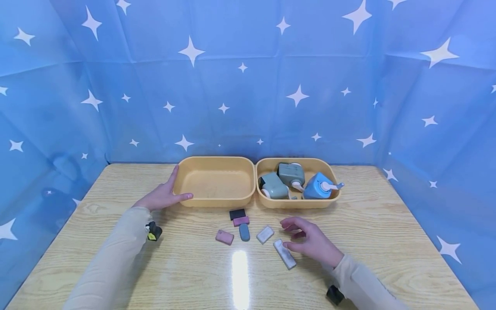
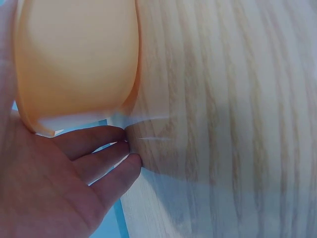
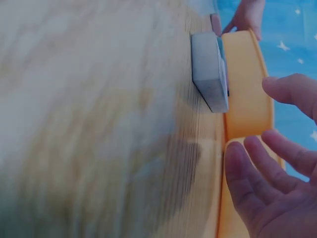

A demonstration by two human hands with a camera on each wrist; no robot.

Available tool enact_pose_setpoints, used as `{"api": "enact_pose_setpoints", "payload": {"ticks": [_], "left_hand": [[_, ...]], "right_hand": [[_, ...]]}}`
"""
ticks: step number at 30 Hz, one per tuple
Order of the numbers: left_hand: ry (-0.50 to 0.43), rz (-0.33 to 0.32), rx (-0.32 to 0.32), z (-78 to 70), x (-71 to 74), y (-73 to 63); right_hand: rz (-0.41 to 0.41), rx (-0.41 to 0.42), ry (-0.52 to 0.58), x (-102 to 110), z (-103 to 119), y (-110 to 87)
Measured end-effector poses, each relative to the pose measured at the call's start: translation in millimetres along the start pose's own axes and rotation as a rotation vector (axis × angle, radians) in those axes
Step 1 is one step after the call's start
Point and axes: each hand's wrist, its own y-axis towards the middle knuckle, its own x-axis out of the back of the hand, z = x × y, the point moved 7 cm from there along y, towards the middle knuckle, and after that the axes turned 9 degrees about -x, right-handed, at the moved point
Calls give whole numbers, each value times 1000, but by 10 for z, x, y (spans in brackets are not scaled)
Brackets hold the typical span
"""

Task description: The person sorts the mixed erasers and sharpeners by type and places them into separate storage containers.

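Note:
My left hand [image 1: 164,194] is spread around the left end of a tan plastic bin [image 1: 217,202], the thumb along its front wall and the index finger at its left side. In the left wrist view, the other fingers [image 2: 106,163] extend onto the wooden tabletop beside the bin. My right hand [image 1: 310,241], fingers loosely bent and holding nothing, hovers just right of a long whitish block [image 1: 284,254]. A shorter whitish block [image 1: 265,234] lies a little farther back. Left of them sit blue [image 1: 244,232], pink [image 1: 224,237], magenta [image 1: 241,221] and black [image 1: 237,214] small blocks.
A second tan bin [image 1: 298,205] adjoins the first on the right. Inside lie two grey-green pump bottles [image 1: 274,186] and a blue pump bottle [image 1: 318,186], whose spout sticks out over the right rim. A blue star-printed curtain [image 1: 248,86] surrounds the wooden table [image 1: 186,267].

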Motion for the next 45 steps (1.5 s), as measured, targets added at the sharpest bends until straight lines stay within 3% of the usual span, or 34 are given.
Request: {"api": "enact_pose_setpoints", "payload": {"ticks": [18,34,45], "left_hand": [[-4,-4,3,19,7,2],[0,-5,4,20,36,13],[-7,-4,-1,-5,10,-9]], "right_hand": [[117,0,-104,-132,28,-52],[72,16,-226,-223,104,-34],[92,-21,-188,-279,84,15]]}}
